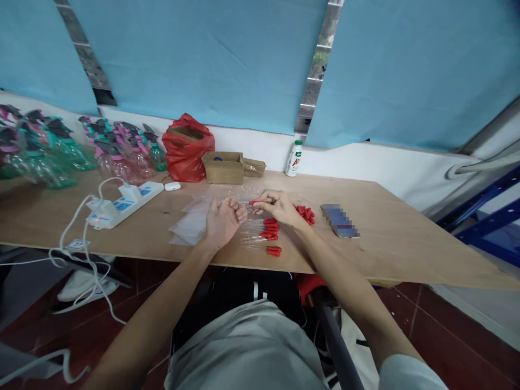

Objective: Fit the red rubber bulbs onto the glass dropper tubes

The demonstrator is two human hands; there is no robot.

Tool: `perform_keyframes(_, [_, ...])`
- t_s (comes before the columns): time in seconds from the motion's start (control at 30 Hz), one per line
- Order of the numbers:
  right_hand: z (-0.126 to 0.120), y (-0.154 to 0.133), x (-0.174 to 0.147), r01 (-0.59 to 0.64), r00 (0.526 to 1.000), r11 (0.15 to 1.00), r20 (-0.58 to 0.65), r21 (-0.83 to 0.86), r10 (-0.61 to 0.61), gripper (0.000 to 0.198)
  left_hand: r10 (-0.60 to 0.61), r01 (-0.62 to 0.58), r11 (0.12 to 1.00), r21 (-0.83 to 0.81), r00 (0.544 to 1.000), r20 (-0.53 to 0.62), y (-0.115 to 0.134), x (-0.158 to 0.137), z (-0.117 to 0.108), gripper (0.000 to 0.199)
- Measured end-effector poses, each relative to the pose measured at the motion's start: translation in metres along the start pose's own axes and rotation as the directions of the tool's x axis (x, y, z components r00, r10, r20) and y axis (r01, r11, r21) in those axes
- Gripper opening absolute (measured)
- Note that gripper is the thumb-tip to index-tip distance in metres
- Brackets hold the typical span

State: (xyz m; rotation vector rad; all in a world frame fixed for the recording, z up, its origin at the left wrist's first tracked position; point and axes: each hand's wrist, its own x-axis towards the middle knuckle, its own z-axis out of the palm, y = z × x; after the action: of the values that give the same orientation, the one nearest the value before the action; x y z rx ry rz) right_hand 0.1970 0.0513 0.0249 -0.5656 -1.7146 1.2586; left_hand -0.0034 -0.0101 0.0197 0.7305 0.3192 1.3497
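My right hand (280, 207) pinches the red rubber bulb of a dropper (254, 202) above the table. The dropper's thin glass tube points left, into the curled fingers of my left hand (225, 221), which is turned palm up; its exact grip on the tube is partly hidden. Just below my hands, several finished-looking droppers (268, 236) lie in rows, red bulbs to the right and clear tubes to the left. A pile of loose red bulbs (305, 214) sits right of my right hand. Clear plastic bags (190, 225) lie flat beside my left hand.
Behind my hands stand a cardboard box (224, 168), a red plastic bag (187, 154) and a white bottle (294, 158). A phone (340, 221) lies to the right. Leftward are a power strip (125, 205) with cables, a white earphone case (173, 186) and several spray bottles (67, 146).
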Motion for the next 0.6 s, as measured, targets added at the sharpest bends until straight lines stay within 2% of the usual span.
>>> perform_keyframes(0.3, [0.0012,0.0021,0.0001,-0.023,1.000,1.000,-0.005,0.019,0.023,0.042,0.003,-0.003,1.000,0.011,1.000,-0.004,-0.0003,-0.0013,0.0011,0.072])
perform_keyframes(0.6, [0.0020,0.0010,-0.0007,0.003,1.000,1.000,-0.015,0.000,-0.003,0.040,0.007,-0.007,1.000,0.022,1.000,-0.026,0.0001,-0.0008,0.0017,0.069])
